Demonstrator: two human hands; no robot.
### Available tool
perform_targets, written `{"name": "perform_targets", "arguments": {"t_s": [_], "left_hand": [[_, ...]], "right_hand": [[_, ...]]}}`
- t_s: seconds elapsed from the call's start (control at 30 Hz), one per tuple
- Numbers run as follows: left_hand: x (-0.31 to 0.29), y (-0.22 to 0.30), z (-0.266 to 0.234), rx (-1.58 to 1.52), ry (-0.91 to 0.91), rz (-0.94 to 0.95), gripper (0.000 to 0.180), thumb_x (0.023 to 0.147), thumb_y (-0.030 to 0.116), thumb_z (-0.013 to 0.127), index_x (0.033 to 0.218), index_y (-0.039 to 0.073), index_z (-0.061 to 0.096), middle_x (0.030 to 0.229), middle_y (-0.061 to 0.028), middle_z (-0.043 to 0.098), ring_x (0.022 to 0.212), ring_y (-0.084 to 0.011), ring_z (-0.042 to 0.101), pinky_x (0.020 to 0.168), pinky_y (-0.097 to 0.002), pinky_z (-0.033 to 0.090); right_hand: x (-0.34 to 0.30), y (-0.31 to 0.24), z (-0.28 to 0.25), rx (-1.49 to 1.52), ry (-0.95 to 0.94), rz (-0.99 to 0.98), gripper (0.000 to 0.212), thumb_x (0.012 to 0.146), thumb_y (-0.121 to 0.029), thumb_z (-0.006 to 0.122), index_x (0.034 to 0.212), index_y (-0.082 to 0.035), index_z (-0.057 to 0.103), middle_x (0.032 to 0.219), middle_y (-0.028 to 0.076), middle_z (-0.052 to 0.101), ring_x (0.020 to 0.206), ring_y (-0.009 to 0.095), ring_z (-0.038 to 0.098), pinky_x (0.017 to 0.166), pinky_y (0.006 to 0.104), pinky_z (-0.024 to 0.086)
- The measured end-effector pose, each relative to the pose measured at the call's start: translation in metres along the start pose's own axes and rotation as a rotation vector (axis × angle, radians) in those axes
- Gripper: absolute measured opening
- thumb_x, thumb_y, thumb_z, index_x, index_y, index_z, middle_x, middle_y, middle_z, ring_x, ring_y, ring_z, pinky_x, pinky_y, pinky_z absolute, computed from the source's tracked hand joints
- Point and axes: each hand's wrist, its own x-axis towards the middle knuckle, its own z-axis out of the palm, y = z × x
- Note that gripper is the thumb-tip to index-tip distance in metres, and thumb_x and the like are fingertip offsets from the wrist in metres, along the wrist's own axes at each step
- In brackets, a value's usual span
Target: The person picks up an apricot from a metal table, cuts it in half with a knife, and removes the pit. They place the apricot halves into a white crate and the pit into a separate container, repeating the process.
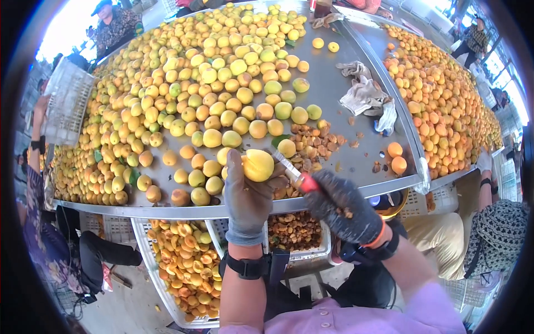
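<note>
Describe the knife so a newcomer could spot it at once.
Find the metal table heaped with yellow fruit. At its near edge, the gloved right hand grips the knife. Its bright red handle sets it apart from the fruit.

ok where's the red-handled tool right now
In the head view, the red-handled tool is in the right hand, its blade just right of the yellow fruit in the left hand.

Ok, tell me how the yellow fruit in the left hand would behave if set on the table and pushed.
The fruit would probably roll, since it looks round. The table shows smooth, shiny metal where bare, so little would likely slow it there. Squeezed, it may split along its visible crease; its softness I can't tell.
</note>
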Motion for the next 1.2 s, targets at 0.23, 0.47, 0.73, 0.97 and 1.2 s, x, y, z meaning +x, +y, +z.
{"name": "perform_targets", "arguments": {"t_s": [0.23, 0.47, 0.73, 0.97, 1.2], "left_hand": [[0.004, -0.014, 0.009, 0.162, 0.132, 0.052, 0.053, 0.093, 0.048, 0.039, 0.103, -0.001, 0.054, 0.094, -0.0182, 0.063, 0.083, -0.0284, 0.064, 0.074, -0.0374, 0.054], [0.006, -0.022, 0.012, 0.251, 0.162, 0.018, 0.058, 0.092, 0.054, 0.037, 0.105, 0.0, 0.054, 0.092, -0.0172, 0.063, 0.08, -0.0279, 0.065, 0.074, -0.0376, 0.054], [0.006, -0.026, 0.019, 0.269, 0.235, 0.013, 0.056, 0.092, 0.053, 0.036, 0.104, 0.001, 0.053, 0.086, -0.0152, 0.065, 0.075, -0.0258, 0.066, 0.066, -0.0343, 0.056], [-0.003, -0.031, 0.028, 0.483, 0.178, 0.069, 0.055, 0.093, 0.049, 0.039, 0.104, -0.003, 0.053, 0.087, -0.0136, 0.063, 0.078, -0.0242, 0.065, 0.069, -0.0341, 0.054], [-0.004, -0.032, 0.025, 0.366, -0.048, 0.113, 0.049, 0.095, 0.038, 0.041, 0.12, -0.004, 0.045, 0.106, -0.0167, 0.06, 0.097, -0.0253, 0.061, 0.086, -0.0352, 0.048]], "right_hand": [[-0.001, 0.032, 0.012, -0.194, -0.007, -0.093, 0.021, 0.086, -0.012, 0.057, 0.102, 0.0, 0.051, 0.082, 0.022, 0.06, 0.077, 0.041, 0.059, 0.059, 0.0436, 0.044], [0.0, 0.046, 0.001, -0.191, -0.104, 0.008, 0.019, 0.086, -0.016, 0.059, 0.095, -0.001, 0.051, 0.071, 0.022, 0.058, 0.07, 0.04, 0.059, 0.056, 0.0441, 0.043], [-0.012, 0.05, 0.0, -0.344, -0.025, -0.085, 0.02, 0.085, -0.019, 0.06, 0.089, -0.002, 0.05, 0.067, 0.021, 0.057, 0.065, 0.04, 0.058, 0.052, 0.0461, 0.042], [-0.008, 0.055, 0.0, -0.489, -0.051, -0.089, 0.023, 0.082, -0.017, 0.061, 0.088, -0.001, 0.046, 0.062, 0.02, 0.056, 0.062, 0.039, 0.058, 0.051, 0.0468, 0.042], [-0.001, 0.036, -0.004, -0.601, 0.033, -0.097, 0.015, 0.083, -0.009, 0.059, 0.093, 0.001, 0.054, 0.065, 0.021, 0.057, 0.061, 0.04, 0.057, 0.051, 0.0438, 0.042]]}}
